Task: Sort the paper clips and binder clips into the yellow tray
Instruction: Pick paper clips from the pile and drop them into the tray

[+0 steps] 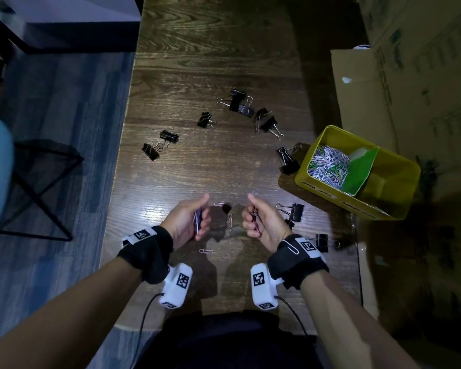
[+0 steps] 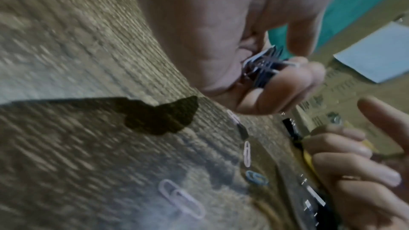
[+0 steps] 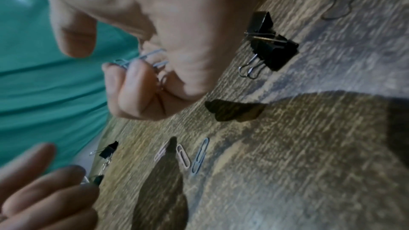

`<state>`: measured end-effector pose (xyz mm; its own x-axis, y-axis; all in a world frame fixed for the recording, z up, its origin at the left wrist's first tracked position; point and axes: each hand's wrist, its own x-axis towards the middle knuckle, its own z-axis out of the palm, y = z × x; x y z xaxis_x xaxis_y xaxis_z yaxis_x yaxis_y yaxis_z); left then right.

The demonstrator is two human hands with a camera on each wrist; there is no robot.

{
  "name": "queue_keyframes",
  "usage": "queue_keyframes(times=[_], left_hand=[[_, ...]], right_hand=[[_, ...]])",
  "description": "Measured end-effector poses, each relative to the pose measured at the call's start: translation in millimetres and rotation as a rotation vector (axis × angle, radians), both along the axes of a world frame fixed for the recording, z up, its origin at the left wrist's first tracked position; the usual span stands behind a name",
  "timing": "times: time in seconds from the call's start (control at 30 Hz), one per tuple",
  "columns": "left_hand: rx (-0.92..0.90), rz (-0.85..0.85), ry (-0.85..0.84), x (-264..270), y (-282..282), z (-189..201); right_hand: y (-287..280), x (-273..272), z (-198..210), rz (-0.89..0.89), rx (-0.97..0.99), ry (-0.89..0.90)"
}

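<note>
Low over the near middle of the wooden table, my left hand (image 1: 198, 222) (image 2: 285, 74) grips a small bundle of paper clips (image 2: 265, 69) in curled fingers. My right hand (image 1: 253, 217) (image 3: 124, 69) faces it and grips a few paper clips (image 3: 143, 57). Three loose paper clips (image 1: 230, 220) (image 3: 200, 155) lie on the table between and below the hands. Black binder clips (image 1: 240, 102) (image 3: 272, 50) are scattered across the table. The yellow tray (image 1: 320, 182) sits to the right; its left compartment holds a heap of paper clips (image 1: 328, 163) beside a green divider (image 1: 359, 169).
One paper clip (image 1: 293, 247) is caught on my right wrist band. Cardboard boxes (image 1: 362, 97) stand behind and right of the tray. The table's left edge (image 1: 117, 166) drops to a blue floor with a black stool frame (image 1: 37, 190). Cables trail from both wrist cameras.
</note>
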<state>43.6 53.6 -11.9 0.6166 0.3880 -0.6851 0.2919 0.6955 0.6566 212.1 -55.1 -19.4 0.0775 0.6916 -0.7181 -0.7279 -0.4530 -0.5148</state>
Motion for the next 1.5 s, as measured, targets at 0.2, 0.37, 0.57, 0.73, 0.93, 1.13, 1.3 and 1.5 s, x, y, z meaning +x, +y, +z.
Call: queue_keyframes(times=[0.2,0.37,0.57,0.73,0.93,1.13,1.3,1.5], left_hand=[[0.244,-0.297,0.263,-16,-9,-20],[0.745,-0.723,0.376,-32,-12,-22],[1.17,-1.119,0.495,-32,-27,-12],[1.143,-1.101,0.541,-22,-36,0],[1.127,-1.058,0.625,-16,-45,-4],[1.222,-1.14,0.671,-15,-47,-8],[1.196,-1.166,0.699,-19,-47,-6],[1.141,-1.063,0.692,-20,-44,-8]], right_hand=[[3,-5,-9,0.298,-0.095,-0.459],[-5,-9,-9,0.41,-0.067,-0.709],[-11,-9,-6,0.865,-0.152,-1.257],[-20,-17,-2,1.027,-0.08,-1.419],[-22,-37,-3,1.249,0.072,-1.561],[-24,-24,2,0.751,-0.138,-0.907],[-23,-20,-2,0.412,-0.064,-0.029],[-15,-12,13,0.232,0.183,0.183]])
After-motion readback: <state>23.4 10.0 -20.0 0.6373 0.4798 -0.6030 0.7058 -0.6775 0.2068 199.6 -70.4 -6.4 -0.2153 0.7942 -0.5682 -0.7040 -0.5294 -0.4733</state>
